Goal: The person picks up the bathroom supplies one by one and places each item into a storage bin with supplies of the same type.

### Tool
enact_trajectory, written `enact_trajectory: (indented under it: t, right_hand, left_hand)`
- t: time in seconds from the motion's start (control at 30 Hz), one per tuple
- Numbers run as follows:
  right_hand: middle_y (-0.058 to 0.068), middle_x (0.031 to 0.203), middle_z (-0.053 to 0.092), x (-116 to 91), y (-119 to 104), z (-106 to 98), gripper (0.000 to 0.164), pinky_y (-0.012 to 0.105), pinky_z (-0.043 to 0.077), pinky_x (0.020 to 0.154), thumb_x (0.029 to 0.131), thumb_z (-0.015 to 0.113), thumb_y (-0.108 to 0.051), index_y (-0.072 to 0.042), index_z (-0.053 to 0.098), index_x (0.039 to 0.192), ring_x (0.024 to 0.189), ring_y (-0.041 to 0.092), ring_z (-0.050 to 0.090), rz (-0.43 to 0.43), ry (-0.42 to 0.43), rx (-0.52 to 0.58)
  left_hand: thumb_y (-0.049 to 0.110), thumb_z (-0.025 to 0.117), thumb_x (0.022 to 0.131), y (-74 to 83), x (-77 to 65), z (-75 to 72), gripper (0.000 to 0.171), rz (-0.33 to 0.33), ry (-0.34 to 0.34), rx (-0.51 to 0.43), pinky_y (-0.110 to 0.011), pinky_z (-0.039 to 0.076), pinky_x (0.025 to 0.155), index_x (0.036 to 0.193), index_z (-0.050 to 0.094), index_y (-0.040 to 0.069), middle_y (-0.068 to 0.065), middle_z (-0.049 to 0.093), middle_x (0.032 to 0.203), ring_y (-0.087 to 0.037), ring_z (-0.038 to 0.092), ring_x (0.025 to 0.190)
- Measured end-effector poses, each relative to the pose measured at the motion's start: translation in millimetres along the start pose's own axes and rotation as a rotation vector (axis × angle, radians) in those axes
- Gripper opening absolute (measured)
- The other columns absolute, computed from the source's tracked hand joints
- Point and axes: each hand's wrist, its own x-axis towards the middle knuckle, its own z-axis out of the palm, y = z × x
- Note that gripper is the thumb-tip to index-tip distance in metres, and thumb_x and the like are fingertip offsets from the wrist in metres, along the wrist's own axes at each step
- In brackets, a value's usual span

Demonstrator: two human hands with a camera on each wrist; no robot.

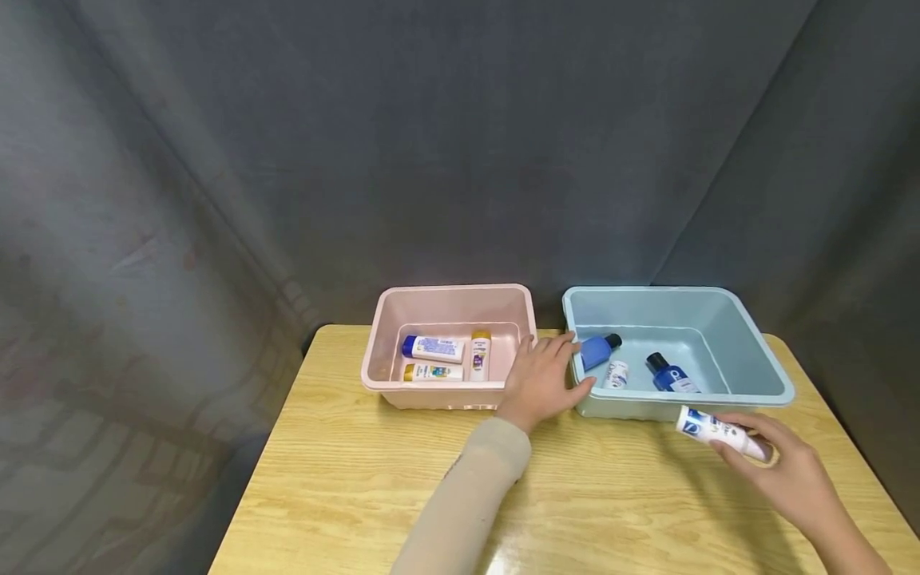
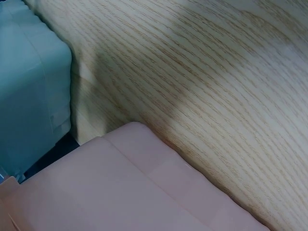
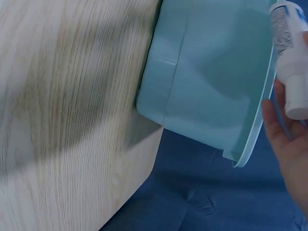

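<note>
My right hand [image 1: 787,471] grips a small white bottle [image 1: 711,429] with a blue label, tilted, in front of the light blue bin [image 1: 755,395]. The right wrist view shows the same white bottle [image 3: 288,53] beside the bin's rim. My left hand [image 1: 542,382] lies with spread fingers across the gap between the pink bin [image 1: 438,395] and the blue bin, at their facing rims. How firmly it touches them I cannot tell. Inside the blue bin are a blue bottle [image 1: 595,351], a white bottle [image 1: 616,374] and a dark blue bottle [image 1: 672,377], the last two black-free and black-capped respectively.
The pink bin holds a blue-capped white tube [image 1: 434,348] and two yellow-capped white bottles, one lying crosswise [image 1: 434,373] and one lengthwise [image 1: 480,359]. Both bins stand at the back of the wooden table [image 1: 345,479]. A dark grey curtain [image 1: 460,144] hangs behind.
</note>
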Motion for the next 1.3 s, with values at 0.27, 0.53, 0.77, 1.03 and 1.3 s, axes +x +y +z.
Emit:
enact_trajectory:
  t: [0.27, 0.53, 0.77, 1.03, 1.3]
  right_hand:
    - [-0.044, 0.105, 0.042, 3, -3, -9, 0.039, 0.017, 0.031, 0.067, 0.075, 0.085, -0.007, -0.005, 0.069, 0.11, 0.088, -0.015, 0.04, -0.04, 0.068, 0.004]
    - [-0.041, 0.105, 0.047, 14, -7, -15, 0.038, 0.007, 0.03, 0.069, 0.071, 0.085, 0.001, -0.004, 0.07, 0.105, 0.089, -0.012, 0.042, -0.113, 0.138, 0.035]
    - [-0.04, 0.105, 0.05, 21, -8, -18, 0.037, 0.006, 0.03, 0.069, 0.07, 0.084, 0.003, -0.002, 0.07, 0.104, 0.088, -0.011, 0.044, -0.139, 0.161, 0.057]
    - [-0.041, 0.103, 0.051, 26, -5, -17, 0.038, 0.005, 0.03, 0.07, 0.071, 0.084, 0.002, -0.003, 0.071, 0.106, 0.09, -0.014, 0.044, -0.123, 0.182, 0.062]
    - [-0.043, 0.101, 0.044, 35, -4, -16, 0.037, 0.014, 0.032, 0.066, 0.078, 0.084, -0.013, -0.005, 0.07, 0.111, 0.087, -0.014, 0.042, -0.016, 0.124, 0.03]
  left_hand:
    - [0.069, 0.028, 0.096, 0.5, 0.4, 1.3, 0.067, 0.011, -0.008, 0.007, -0.045, 0.023, 0.116, 0.149, 0.044, 0.03, 0.01, 0.035, 0.156, -0.013, 0.041, 0.136]
    - [0.068, 0.029, 0.096, -0.2, 0.7, -0.8, 0.066, 0.012, -0.005, 0.002, -0.043, 0.024, 0.115, 0.148, 0.044, 0.032, 0.011, 0.035, 0.156, -0.013, 0.043, 0.135]
    - [0.068, 0.031, 0.096, -0.5, 1.4, -3.3, 0.065, 0.015, 0.006, 0.001, -0.043, 0.025, 0.115, 0.148, 0.045, 0.031, 0.01, 0.036, 0.156, -0.014, 0.044, 0.135]
    - [0.068, 0.03, 0.096, 0.0, 0.0, -3.1, 0.066, 0.017, 0.001, 0.001, -0.044, 0.025, 0.115, 0.148, 0.045, 0.031, 0.01, 0.036, 0.156, -0.013, 0.043, 0.135]
    - [0.068, 0.032, 0.096, 0.1, -1.0, -2.0, 0.065, 0.009, 0.009, 0.001, -0.044, 0.026, 0.115, 0.147, 0.046, 0.03, 0.01, 0.038, 0.155, -0.014, 0.045, 0.134]
